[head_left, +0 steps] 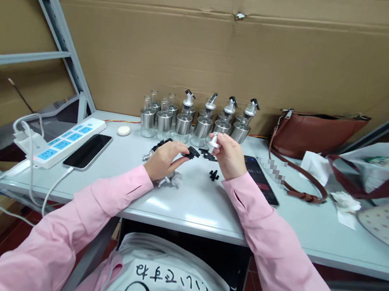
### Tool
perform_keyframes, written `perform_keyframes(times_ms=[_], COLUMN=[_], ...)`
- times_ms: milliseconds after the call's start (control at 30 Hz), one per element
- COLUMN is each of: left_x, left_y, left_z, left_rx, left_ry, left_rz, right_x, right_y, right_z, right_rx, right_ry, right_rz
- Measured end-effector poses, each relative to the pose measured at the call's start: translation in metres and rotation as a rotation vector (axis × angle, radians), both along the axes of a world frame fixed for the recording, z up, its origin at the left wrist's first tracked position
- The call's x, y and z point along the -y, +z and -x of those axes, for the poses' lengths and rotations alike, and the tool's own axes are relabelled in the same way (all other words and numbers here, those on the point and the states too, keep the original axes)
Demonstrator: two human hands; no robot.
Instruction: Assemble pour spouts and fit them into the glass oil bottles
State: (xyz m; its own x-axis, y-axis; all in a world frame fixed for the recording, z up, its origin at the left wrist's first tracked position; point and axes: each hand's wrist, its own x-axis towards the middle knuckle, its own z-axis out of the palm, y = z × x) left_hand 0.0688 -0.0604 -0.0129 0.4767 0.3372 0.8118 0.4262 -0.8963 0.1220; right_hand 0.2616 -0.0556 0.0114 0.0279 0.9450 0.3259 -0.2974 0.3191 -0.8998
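Observation:
Between the thumb and fingers of my left hand [166, 158] is a small black plastic part [191, 152]. My right hand [231, 155] pinches a silver bottle pourer spout [213, 142], flange downward. The two hands are apart. Beneath and beside my left hand lie more silver spouts [172, 180] and a pile of black pieces [163, 144], partly hidden by the hand. A few black stoppers [214, 175] sit on the table near my right wrist, and flat black pieces [209, 156] lie between the hands. Behind stand glass-and-steel bottles [183, 126], some topped with pourers [231, 105].
On the left are a power strip [70, 141], a phone [88, 151] with a white cable, and a round white object [124, 130]. Right of my right hand lie another phone [259, 179], a brown bag [319, 135] and crumpled tissue [346, 202]. Cardboard [210, 58] walls the back.

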Motion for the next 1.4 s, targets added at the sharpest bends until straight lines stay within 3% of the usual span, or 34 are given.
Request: perform_keyframes(times_ms=[300,633,967,1400], left_x=[0.001,0.002,0.002,-0.002], left_y=[0.002,0.003,0.004,-0.001], left_z=[-0.001,-0.002,-0.001,0.0], left_rx=[-0.016,-0.021,-0.01,0.046], left_ry=[-0.051,-0.069,-0.063,-0.107], left_rz=[-0.086,-0.067,-0.118,-0.051], right_x=[0.005,0.009,0.009,0.013], right_y=[0.0,-0.001,-0.002,0.001], right_z=[0.006,0.01,0.009,0.01], right_rx=[0.023,0.109,0.055,0.105], right_ry=[0.031,0.062,0.13,0.208], right_rz=[-0.044,-0.064,-0.06,-0.042])
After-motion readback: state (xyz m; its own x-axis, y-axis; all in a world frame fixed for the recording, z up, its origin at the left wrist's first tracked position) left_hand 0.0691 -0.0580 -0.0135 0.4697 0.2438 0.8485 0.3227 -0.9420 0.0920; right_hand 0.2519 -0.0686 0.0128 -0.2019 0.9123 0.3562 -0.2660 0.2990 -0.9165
